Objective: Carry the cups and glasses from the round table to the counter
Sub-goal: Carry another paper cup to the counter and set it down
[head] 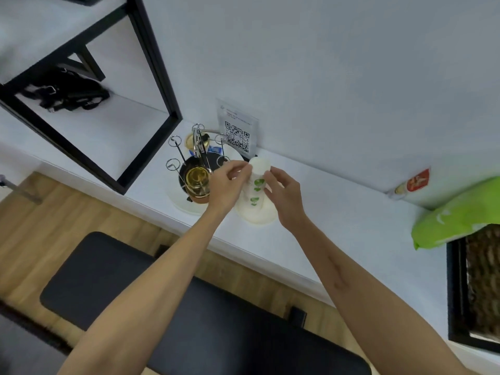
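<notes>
The paper cups (256,190), a white stack printed with green leaves, stand upside down on the white counter (338,228), wide rim down and narrow base up. I have my left hand (226,185) on the stack's left side, fingertips pinching near the top, and my right hand (284,193) curled round its right side a little lower. Both hold the stack lightly, not clamped hard. How many cups are nested there I cannot tell.

Just left of the stack sits a wire cup rack (197,158) on a round tray (189,207), with an amber glass (197,182) on it, close beside my left hand. Behind the stack, against the wall, stands a QR-code sign (238,131). Further left is a black-framed shelf (89,123) with dark straps lying on it; far right, a green bag (460,217) and a small bottle (411,185) lying by the wall. A black bench (189,307) is near me, below the counter edge.

I judge this to be the set-down step: the stack has reached the counter and looks steady. Next I should ease both hands off without tipping it, keeping my left hand away from the amber glass, then go to the round table, which is out of view, for whatever remains
</notes>
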